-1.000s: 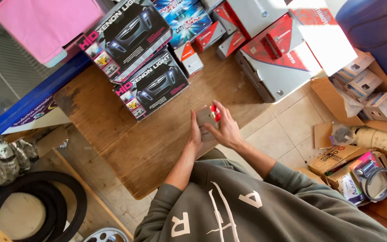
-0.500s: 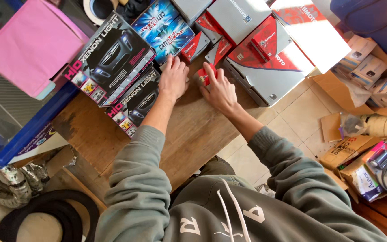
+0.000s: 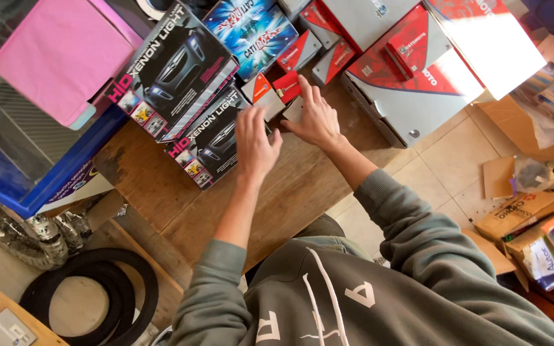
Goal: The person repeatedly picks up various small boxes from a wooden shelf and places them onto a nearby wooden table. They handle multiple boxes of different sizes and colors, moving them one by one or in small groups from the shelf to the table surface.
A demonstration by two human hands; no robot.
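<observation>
My right hand lies flat on a small red-and-white box on the wooden table, pressing it against a row of similar small boxes. My left hand hovers just left of it with fingers spread, holding nothing, over the corner of a black car-light box. A larger black box of the same kind lies behind that one. I wear a grey-green sweatshirt.
A blue box sits at the back. A big grey-and-red carton lies to the right. A pink sheet covers a blue crate at left. Cardboard boxes litter the tiled floor; a black hose coil lies lower left.
Both hands reached forward from near my body to the boxes at the back of the table. The small red item from my right hand now rests among the boxes.
</observation>
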